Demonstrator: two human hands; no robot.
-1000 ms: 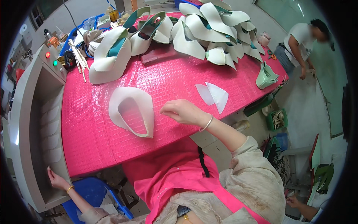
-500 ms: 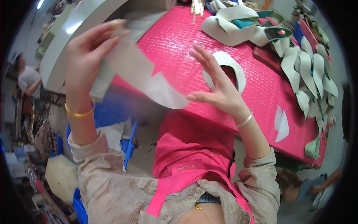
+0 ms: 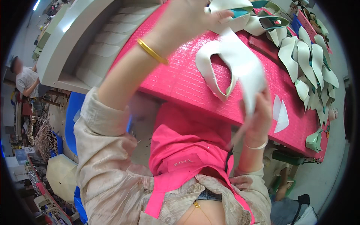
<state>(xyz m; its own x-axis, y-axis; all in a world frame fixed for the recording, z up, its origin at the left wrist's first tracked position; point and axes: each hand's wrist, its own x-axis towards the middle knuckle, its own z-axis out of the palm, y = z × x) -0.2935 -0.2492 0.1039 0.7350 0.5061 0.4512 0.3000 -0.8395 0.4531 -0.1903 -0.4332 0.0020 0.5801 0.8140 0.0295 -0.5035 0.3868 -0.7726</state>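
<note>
My right hand point(image 3: 261, 114) has its fingers closed on a curved white sheet piece point(image 3: 247, 67), which stretches up and left over the table. A thin blurred strip hangs below these fingers. My left hand point(image 3: 183, 18) reaches across to the top middle, blurred and partly cut off by the upper edge. Its fingertips are close to the sheet's upper end; whether they grip it is not clear. Beside the sheet is a white loop-shaped shoe upper point(image 3: 205, 62) with a wide opening. The sheet overlaps its right side, and I cannot tell whether they are joined.
The pink textured tabletop point(image 3: 168, 71) carries a pile of white and teal shoe uppers point(image 3: 288, 52) along its far right. Two pale slivers point(image 3: 281, 116) and a light green piece point(image 3: 314, 140) lie near the right edge. A grey machine housing point(image 3: 67, 48) stands left. A person point(image 3: 28, 80) works beyond.
My left hand has swung from the left side to the top middle. My right hand, open before, has closed on the white sheet, which has moved right over the loop-shaped upper.
</note>
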